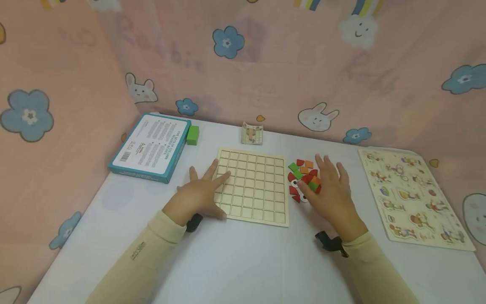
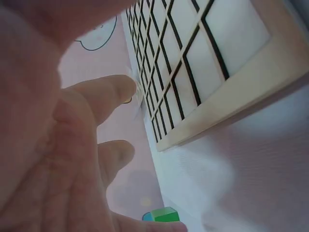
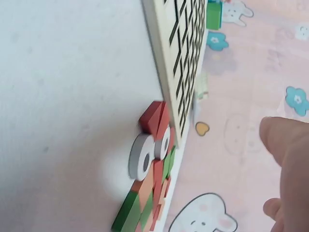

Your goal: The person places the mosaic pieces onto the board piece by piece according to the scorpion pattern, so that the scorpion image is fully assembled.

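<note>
Beige sleeves (image 1: 148,253) closest in, dark gadgets (image 1: 330,242) strapped at both wrists. Left hand (image 1: 197,192) splayed wide over the left edge of a wooden grid board (image 1: 252,188), not holding anything; can't tell from these angles if actually touching it. Right hand (image 1: 334,196) loose too, fingers mostly straight and nothing in its grasp, hanging by a messy little heap of red, green, orange and white pieces (image 1: 298,174) just right of that board. Off to the left, green block (image 1: 193,136) just beside a teal box (image 1: 149,147). Small creased paper (image 1: 252,134) behind the grid, wooden picture puzzle (image 1: 433,240) well over to the right. White tabletop (image 1: 243,261) underneath, pink bunny backdrop (image 1: 265,93) behind.
</note>
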Demonstrator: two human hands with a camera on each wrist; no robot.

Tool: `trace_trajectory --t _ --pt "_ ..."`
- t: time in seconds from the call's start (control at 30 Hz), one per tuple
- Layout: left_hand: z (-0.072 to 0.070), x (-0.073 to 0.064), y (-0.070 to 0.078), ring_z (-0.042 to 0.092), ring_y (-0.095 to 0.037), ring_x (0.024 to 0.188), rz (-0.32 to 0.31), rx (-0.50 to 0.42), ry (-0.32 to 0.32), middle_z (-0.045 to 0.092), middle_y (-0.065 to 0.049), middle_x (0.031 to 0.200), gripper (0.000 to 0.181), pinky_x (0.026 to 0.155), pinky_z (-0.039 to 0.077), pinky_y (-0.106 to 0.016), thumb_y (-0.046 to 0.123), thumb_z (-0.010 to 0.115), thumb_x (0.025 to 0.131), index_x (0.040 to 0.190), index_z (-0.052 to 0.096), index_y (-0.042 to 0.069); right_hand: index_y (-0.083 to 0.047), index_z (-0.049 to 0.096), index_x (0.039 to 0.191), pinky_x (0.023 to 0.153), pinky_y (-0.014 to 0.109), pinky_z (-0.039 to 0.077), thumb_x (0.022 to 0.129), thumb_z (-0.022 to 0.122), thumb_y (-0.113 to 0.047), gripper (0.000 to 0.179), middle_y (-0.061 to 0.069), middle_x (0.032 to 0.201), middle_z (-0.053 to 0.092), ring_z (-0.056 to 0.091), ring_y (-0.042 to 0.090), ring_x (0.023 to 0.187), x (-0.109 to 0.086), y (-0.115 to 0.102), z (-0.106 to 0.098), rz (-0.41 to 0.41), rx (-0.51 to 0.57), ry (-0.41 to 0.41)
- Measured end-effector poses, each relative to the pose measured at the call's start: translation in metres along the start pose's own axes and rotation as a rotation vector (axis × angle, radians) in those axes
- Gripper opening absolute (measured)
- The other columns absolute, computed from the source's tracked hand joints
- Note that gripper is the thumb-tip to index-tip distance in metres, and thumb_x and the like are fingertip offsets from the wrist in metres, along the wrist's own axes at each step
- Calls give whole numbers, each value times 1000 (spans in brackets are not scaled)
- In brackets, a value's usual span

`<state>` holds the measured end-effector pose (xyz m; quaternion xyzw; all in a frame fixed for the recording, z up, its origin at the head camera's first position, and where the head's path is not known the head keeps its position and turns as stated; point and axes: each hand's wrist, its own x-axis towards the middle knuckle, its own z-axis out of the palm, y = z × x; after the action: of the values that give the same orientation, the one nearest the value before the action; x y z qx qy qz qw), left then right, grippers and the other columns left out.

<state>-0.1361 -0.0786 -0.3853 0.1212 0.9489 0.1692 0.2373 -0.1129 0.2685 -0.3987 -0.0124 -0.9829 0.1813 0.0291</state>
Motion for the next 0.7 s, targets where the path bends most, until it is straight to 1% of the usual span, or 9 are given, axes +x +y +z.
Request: trace_trajectory --t 0.03,0.13,0.17,0.2,0.27,0.37,0.43,0.57,0.7 --pt "1 0 0 -8 -66 150 -1 -7 -5 -9 0 178 122 98 26 -89 44 101 68 168 31 37 -19 8 173 110 83 17 99 69 -51 100 21 175 10 -3 50 157 1 3 1 7 -5 -5" --pt "4 2 -2 -4 -69 149 -3 -7 -21 0 -4 179 118 97 30 -88 39 100 70 168 34 33 -15 11 172 113 81 14 100 68 -51 99 25 173 15 -1 52 156 1 12 1 28 -9 -25" --pt "5 3 -2 -4 -69 149 -3 -6 -25 2 -4 179 117 97 30 -87 38 100 70 168 35 32 -13 14 171 113 80 14 101 68 -50 97 27 172 18 1 53 156 1 15 2 30 -11 -33" --pt "6 3 -2 -4 -68 149 -3 -4 -25 5 -5 178 116 97 31 -87 37 100 71 167 35 31 -10 18 171 114 80 15 102 67 -48 93 28 170 21 3 54 155 0 17 1 32 -15 -37" --pt "8 5 -2 -6 -66 150 -19 -5 -32 6 -3 178 115 96 27 -90 36 99 72 168 35 32 -6 30 166 114 78 18 104 65 -43 81 29 166 31 11 55 152 0 21 1 37 -22 -44" --pt "10 6 -2 -6 -66 150 -30 -4 -27 6 -3 178 116 95 26 -91 34 99 71 168 35 32 -1 50 155 113 75 25 107 60 -32 58 30 158 43 23 55 147 1 27 1 41 -40 -57" --pt "11 6 -3 -6 -66 150 -38 -4 -26 6 -3 178 116 94 26 -91 33 99 71 168 35 32 0 58 148 113 73 27 107 57 -25 48 28 155 48 28 54 144 2 30 2 39 -45 -69" --pt "11 6 -2 -4 -67 150 -35 2 -13 8 -3 178 116 94 27 -91 34 99 70 167 35 32 1 64 142 113 71 30 106 58 -15 40 27 152 51 32 52 142 3 36 4 13 -54 -84" --pt "10 4 -1 -4 -67 150 -29 0 -13 9 -4 178 117 95 27 -90 34 99 69 167 36 31 0 67 140 112 70 33 104 64 -13 38 26 144 59 37 50 137 7 38 4 -4 -93 -107"
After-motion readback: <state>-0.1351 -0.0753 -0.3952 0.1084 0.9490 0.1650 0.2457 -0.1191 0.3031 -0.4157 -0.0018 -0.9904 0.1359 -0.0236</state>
